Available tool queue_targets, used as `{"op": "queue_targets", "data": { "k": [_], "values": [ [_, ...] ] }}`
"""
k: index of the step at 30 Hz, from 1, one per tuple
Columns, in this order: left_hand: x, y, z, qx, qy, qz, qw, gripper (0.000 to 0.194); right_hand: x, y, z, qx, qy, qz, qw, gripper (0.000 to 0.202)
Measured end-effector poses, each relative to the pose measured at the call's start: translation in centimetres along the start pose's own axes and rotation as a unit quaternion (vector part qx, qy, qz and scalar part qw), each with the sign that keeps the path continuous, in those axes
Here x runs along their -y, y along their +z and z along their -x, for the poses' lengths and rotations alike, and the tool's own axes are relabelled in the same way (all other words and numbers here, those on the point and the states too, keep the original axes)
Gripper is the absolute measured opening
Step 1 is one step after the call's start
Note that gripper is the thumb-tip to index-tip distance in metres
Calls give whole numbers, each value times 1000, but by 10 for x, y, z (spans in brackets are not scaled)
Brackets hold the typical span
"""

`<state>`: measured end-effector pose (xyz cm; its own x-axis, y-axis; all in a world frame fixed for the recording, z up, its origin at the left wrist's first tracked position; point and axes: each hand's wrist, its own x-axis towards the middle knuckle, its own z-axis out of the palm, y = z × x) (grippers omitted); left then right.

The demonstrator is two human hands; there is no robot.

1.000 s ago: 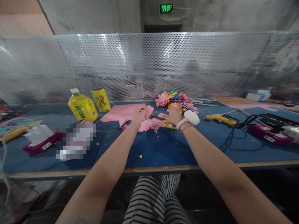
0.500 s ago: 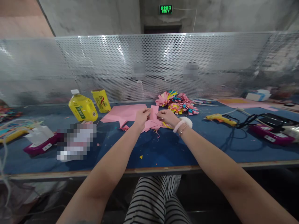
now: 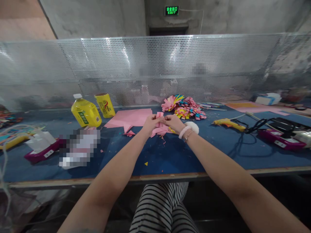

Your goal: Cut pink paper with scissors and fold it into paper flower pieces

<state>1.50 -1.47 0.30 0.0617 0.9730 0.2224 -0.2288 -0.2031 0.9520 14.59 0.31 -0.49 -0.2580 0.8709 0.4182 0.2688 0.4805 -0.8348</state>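
Observation:
Between my two hands is a small piece of pink paper (image 3: pixel 159 115), held up with a crease or fold across it. My left hand (image 3: pixel 151 122) pinches its left side and my right hand (image 3: pixel 173 121) grips its right side, the fingertips nearly meeting. A white fluffy band circles my right wrist. Below the hands lie pink paper scraps (image 3: pixel 159 130). Larger pink sheets (image 3: pixel 131 117) rest flat just to the left. Behind my right hand sits a pile of fringed paper flowers (image 3: pixel 183 108) in pink, yellow and blue.
A yellow liquid bottle (image 3: pixel 86 111) and a yellow can (image 3: pixel 105 105) stand at left, near a purple power strip (image 3: pixel 46 151). On the right lie a yellow glue gun (image 3: pixel 229 124), cables and another power strip (image 3: pixel 282 139). A perforated metal screen (image 3: pixel 116 71) closes the back.
The pink paper stood taller and flat between my hands; now it shows folded and shorter. Both hands have come closer together.

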Motion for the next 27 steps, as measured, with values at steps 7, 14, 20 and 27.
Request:
{"op": "queue_targets", "data": {
  "k": [7, 14, 20, 27],
  "values": [
    [2, -7, -5, 36, -17, 74, 996, 23, -3, 0, -1, 5, 60, -137, 989, 29],
    [7, -18, -14, 59, -20, 102, 993, 27, -1, -2, -2, -31, 87, -169, 981, 22],
    [10, -24, -17, 58, -24, 87, 994, 28, 3, -5, -2, -62, 96, -149, 982, 19],
    [11, -29, -20, 59, -30, 81, 995, 23, 0, -8, -2, -51, 97, -177, 978, 21]
  ]
}}
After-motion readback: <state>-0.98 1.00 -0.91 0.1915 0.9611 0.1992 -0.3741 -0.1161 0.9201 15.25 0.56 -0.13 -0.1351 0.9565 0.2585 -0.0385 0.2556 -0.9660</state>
